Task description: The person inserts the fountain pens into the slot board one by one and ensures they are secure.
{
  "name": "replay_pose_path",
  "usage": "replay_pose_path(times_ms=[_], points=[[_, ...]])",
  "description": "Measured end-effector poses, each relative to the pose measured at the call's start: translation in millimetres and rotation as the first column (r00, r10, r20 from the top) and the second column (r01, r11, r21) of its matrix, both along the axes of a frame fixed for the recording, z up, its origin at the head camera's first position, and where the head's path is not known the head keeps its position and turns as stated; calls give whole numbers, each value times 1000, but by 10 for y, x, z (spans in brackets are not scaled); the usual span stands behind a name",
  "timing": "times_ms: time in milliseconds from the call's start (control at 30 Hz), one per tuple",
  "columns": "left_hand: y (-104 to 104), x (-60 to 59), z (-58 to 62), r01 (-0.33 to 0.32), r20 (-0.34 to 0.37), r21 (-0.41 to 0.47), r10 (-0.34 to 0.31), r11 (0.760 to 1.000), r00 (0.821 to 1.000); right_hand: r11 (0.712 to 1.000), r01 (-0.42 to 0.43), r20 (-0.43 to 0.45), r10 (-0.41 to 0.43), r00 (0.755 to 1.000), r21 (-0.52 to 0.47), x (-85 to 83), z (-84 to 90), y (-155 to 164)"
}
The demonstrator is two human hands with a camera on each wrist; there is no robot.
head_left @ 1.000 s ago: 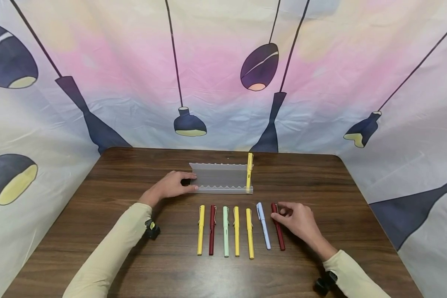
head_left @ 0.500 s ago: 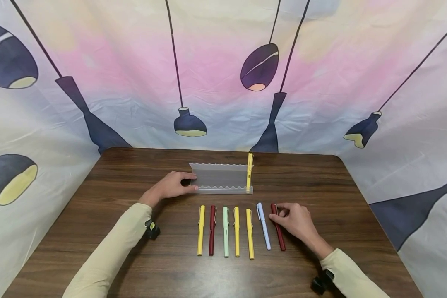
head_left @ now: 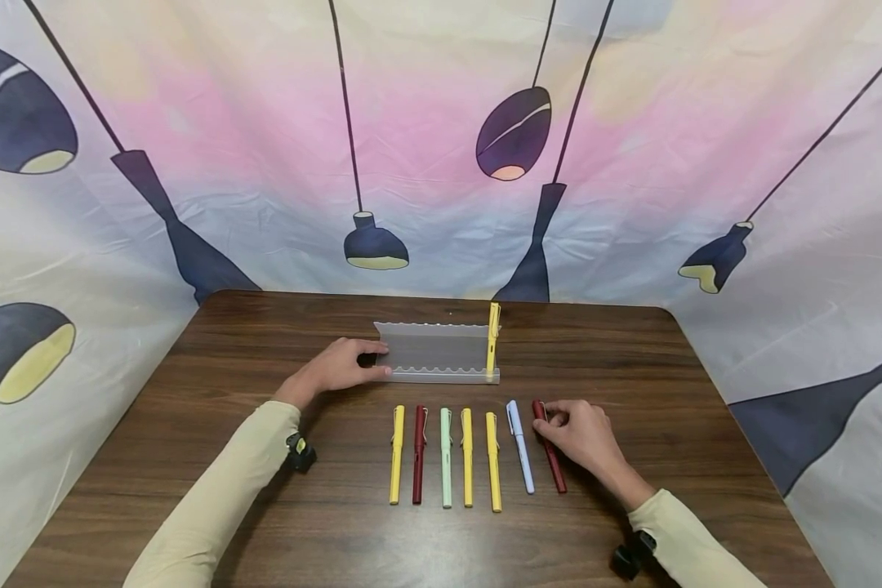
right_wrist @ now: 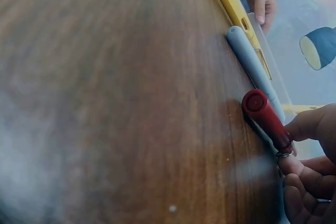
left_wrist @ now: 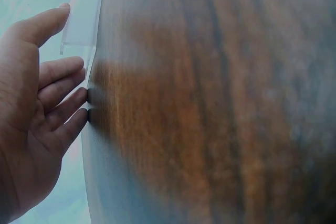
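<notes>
My left hand (head_left: 341, 363) rests at the left end of a clear plastic pen rack (head_left: 434, 376), thumb at its front edge. In the left wrist view the fingers (left_wrist: 65, 69) of this hand are extended beside the rack's end. A yellow pen (head_left: 492, 339) leans in the rack's rightmost notch. My right hand (head_left: 584, 433) pinches a dark red pen (head_left: 551, 453) near its clip end, between thumb and fingers. In the right wrist view the red pen (right_wrist: 265, 114) points its lower end toward the camera, beside the light blue pen (right_wrist: 249, 61).
To the left of the held pen lie a light blue pen (head_left: 520, 449), yellow pens (head_left: 493, 465), a mint green pen (head_left: 446, 461) and another dark red pen (head_left: 418, 457) in a row on the wooden table (head_left: 301, 531). A lamp-patterned cloth (head_left: 441, 147) hangs behind.
My right hand has shifted slightly left and closed its fingertips on the dark red pen, whose lower end has swung slightly right. The left hand and rack have stayed still.
</notes>
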State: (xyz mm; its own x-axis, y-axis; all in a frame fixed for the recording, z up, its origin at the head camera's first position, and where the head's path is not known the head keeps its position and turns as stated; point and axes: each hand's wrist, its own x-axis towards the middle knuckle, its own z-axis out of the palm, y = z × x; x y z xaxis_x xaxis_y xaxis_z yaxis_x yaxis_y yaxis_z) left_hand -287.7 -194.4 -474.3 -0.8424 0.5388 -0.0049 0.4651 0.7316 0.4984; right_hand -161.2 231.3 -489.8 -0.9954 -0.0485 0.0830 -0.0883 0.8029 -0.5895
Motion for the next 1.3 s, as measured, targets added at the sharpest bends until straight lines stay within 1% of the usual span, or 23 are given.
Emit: replay_pose_path(times_ms=[200, 367, 567, 800, 1033, 1300], points=[[-1, 1, -3, -3, -1, -2, 3, 1000, 1000, 1000, 8, 4, -8, 1000, -16, -2, 68, 7], [-6, -5, -18, 0, -4, 1, 0, 1000, 1000, 1000, 11, -17, -11, 1000, -5, -23, 171, 15], [-1, 4, -6, -2, 1, 4, 2, 1000, 1000, 1000, 17, -37, -18, 999, -13, -47, 305, 8], [10, 18, 15, -2, 6, 4, 2, 1000, 1000, 1000, 6, -109, -6, 994, -2, -77, 428, -22], [2, 16, 21, -9, 23, 5, 9, 1000, 1000, 1000, -21, -163, 19, 986, -10, -149, 505, -64], [14, 18, 27, -14, 29, 12, 13, 1000, 999, 998, -22, -189, 11, 982, -53, -250, 609, -145]])
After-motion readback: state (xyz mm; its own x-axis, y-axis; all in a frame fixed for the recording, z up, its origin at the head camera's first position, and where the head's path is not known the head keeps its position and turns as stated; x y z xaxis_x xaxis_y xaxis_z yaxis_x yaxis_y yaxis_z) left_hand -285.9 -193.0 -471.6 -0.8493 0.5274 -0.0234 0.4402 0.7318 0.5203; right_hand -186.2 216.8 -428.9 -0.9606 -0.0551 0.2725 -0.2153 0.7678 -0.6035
